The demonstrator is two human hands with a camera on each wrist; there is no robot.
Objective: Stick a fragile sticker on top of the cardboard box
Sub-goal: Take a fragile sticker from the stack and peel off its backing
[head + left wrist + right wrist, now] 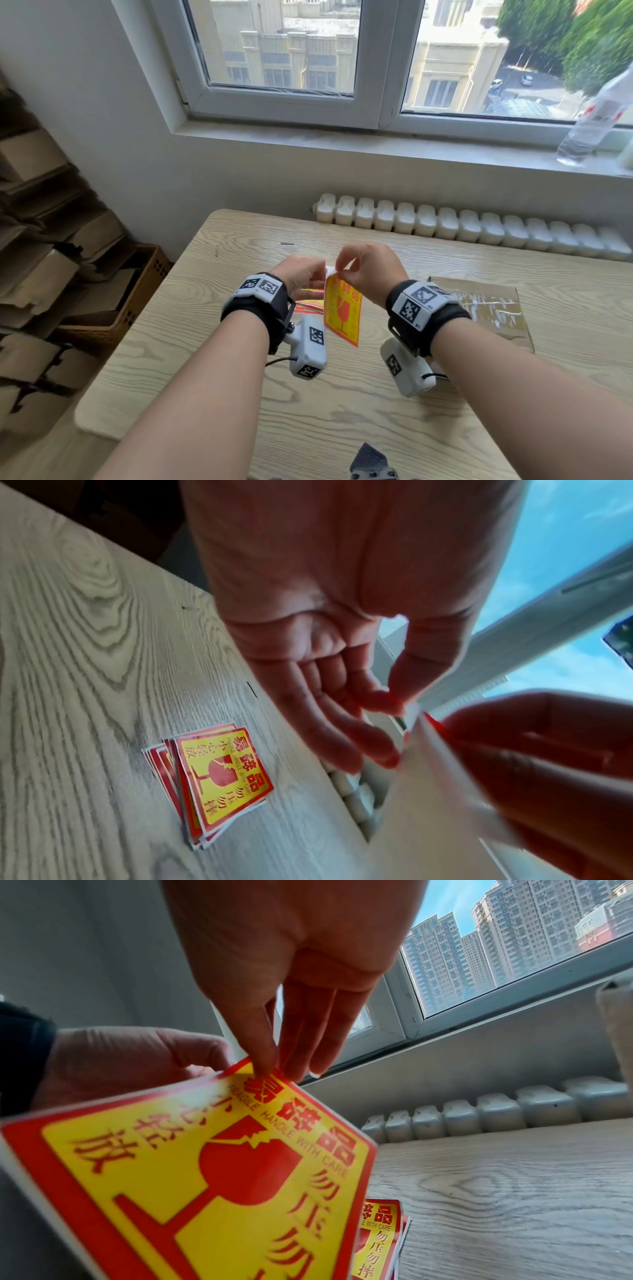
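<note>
You are early in the job: nothing is stuck on the box (pixel 493 308) yet, and its taped top lies flat on the table (pixel 342 411), just right of and beyond your right hand (pixel 371 272). That hand pinches the top corner of one sticker (pixel 342 310) between thumb and forefinger, the other fingers held straight alongside; your left hand (pixel 301 279) meets it at the same corner, its fingertips (pixel 394 707) closed on the white backing. This looks like the start of the peel, and the pictures do not show whether the corner has split from the backing yet. Left to do, by my reading: strip the backing, carry the sticker right to the box, lay it down and press it flat. The sticker hangs free below both hands, clear of the table, so you have room to pull downward. The spare stack (pixel 212 780) lies on the table under your left hand, well back from the near edge. The path rightward to the box looks open.
</note>
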